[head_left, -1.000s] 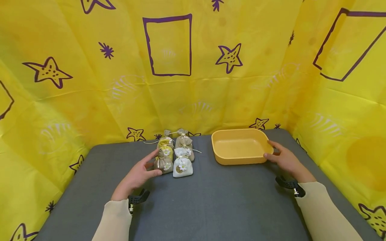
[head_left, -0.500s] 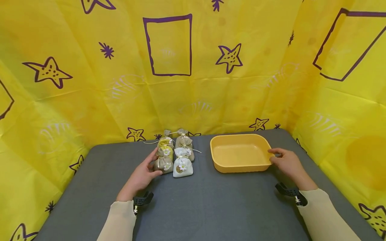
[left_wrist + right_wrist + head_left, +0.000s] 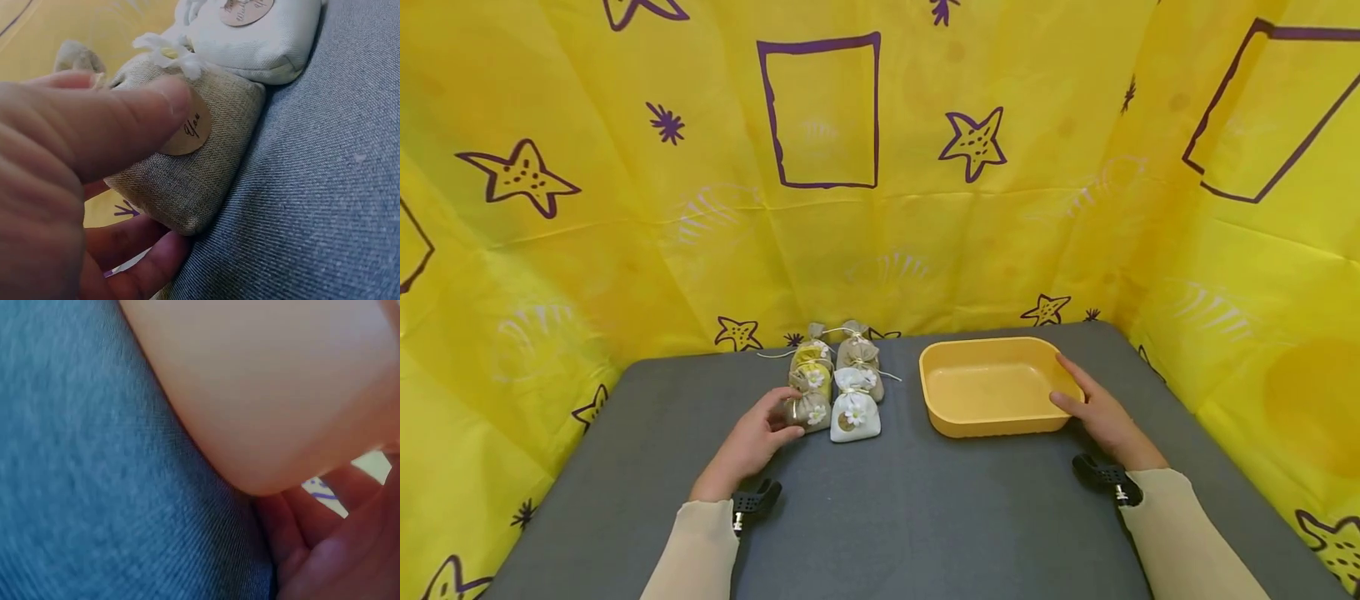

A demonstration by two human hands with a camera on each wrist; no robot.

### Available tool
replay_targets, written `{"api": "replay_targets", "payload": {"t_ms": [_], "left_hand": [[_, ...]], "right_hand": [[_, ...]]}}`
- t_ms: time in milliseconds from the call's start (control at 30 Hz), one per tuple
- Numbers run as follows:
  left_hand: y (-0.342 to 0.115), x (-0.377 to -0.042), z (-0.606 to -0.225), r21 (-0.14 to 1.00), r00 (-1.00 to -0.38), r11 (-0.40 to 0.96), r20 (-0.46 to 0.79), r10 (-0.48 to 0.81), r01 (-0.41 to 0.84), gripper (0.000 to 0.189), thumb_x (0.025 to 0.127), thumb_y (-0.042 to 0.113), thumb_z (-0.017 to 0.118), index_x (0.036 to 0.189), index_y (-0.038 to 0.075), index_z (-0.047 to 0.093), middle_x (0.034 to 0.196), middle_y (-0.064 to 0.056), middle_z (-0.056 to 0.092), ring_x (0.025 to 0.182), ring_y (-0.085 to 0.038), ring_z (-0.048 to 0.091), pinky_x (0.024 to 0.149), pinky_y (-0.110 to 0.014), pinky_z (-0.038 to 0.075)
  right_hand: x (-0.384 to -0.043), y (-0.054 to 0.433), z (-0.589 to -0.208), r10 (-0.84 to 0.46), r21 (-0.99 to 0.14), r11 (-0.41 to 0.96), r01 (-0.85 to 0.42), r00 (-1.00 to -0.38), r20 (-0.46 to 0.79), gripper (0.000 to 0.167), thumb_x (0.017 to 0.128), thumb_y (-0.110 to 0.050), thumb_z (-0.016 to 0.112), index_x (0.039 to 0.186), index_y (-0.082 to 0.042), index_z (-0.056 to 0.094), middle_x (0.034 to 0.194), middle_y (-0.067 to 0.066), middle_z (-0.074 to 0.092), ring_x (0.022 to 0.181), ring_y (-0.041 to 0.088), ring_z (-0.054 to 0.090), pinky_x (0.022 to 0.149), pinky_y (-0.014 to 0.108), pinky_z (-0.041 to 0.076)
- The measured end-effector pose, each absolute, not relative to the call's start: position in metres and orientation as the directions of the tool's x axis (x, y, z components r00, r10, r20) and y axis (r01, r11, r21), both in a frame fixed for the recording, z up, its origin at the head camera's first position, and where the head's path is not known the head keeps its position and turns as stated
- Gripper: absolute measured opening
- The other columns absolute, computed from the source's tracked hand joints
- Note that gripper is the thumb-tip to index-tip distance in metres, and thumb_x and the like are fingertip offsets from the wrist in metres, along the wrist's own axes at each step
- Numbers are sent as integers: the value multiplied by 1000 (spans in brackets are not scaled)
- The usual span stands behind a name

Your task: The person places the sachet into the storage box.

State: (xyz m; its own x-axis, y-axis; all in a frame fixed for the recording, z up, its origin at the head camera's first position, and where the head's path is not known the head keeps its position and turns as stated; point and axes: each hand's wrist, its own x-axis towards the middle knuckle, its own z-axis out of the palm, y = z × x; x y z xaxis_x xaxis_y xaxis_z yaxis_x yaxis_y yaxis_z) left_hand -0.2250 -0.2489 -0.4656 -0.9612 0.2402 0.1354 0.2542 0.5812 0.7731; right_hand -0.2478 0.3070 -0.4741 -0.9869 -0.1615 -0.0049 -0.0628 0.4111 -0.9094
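Observation:
In the head view my left hand (image 3: 751,437) holds the nearest brown cloth sachet (image 3: 808,412) from its left side. The left wrist view has the thumb lying across the front of this sachet (image 3: 206,162), over a round paper label, with other fingers behind and beside it. A white sachet (image 3: 855,421) with a flower stands just to its right. At the right, my right hand (image 3: 1105,421) grips the right end of a yellow-orange plastic tray (image 3: 985,427), thumb at the rim. Fingers (image 3: 281,528) lie along the tray's outer wall in the right wrist view.
More sachets, a yellow one (image 3: 822,382) and brown ones (image 3: 859,354), stand in two rows behind, with loose string ends. The grey cloth-covered table (image 3: 910,517) meets a yellow patterned curtain (image 3: 910,242) at the back and sides.
The tray has slid toward me and slightly left with my right hand. My right fingers have shifted along its end. My left fingers have moved slightly lower at the front brown sachet.

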Motion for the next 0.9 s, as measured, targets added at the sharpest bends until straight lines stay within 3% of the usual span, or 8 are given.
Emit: {"api": "replay_targets", "payload": {"t_ms": [100, 200, 400, 567, 767, 900], "left_hand": [[-250, -225, -464, 740, -953, 611, 146, 265, 283, 54, 88, 15, 78, 139, 18, 58, 141, -14, 49, 112, -31, 58, 93, -51, 47], [-250, -225, -463, 716, -945, 625, 158, 288, 311, 56, 90, 14, 76, 143, 18, 58, 148, -16, 41, 120, -35, 53, 96, -55, 44], [-245, -229, -469, 654, -941, 676, 226, 253, 339, 46, 90, 12, 75, 135, 17, 65, 139, -13, 52, 113, -30, 55, 92, -51, 45], [-243, -229, -470, 648, -954, 700, 212, 212, 300, 42, 89, 13, 77, 130, 20, 68, 133, -7, 57, 108, -27, 56, 89, -48, 45], [-249, -225, -456, 798, -995, 596, 46, 85, 87, 40, 86, 19, 79, 126, 20, 70, 116, -8, 62, 84, -24, 54, 67, -37, 46], [-253, -223, -445, 883, -998, 469, -28, 60, 3, 41, 84, 17, 81, 123, 12, 70, 117, -14, 61, 78, -25, 58, 65, -36, 50]], "right_hand": [[-248, 307, -477, -161, -902, 423, -83, -987, 15, 83, 100, -31, 63, 162, -24, 9, 165, 16, 7, 147, 41, 7, 112, 63, 9], [-248, 308, -477, -166, -902, 423, -90, -986, 21, 84, 100, -30, 63, 162, -26, 7, 165, 15, 5, 147, 40, 7, 112, 62, 9], [-248, 306, -477, -152, -901, 427, -84, -988, 20, 86, 99, -32, 64, 162, -23, 6, 165, 14, 5, 148, 40, 7, 113, 61, 10], [-247, 305, -478, -144, -901, 426, -81, -989, 21, 86, 99, -33, 64, 162, -23, 7, 165, 14, 6, 148, 39, 8, 113, 61, 10], [-247, 305, -476, -122, -895, 441, -62, -993, 9, 89, 97, -38, 66, 162, -21, 7, 165, 15, 6, 147, 40, 8, 113, 61, 11], [-246, 305, -474, -111, -895, 442, -65, -994, 17, 90, 96, -38, 67, 162, -19, 7, 164, 17, 8, 147, 42, 9, 113, 61, 10]]}}
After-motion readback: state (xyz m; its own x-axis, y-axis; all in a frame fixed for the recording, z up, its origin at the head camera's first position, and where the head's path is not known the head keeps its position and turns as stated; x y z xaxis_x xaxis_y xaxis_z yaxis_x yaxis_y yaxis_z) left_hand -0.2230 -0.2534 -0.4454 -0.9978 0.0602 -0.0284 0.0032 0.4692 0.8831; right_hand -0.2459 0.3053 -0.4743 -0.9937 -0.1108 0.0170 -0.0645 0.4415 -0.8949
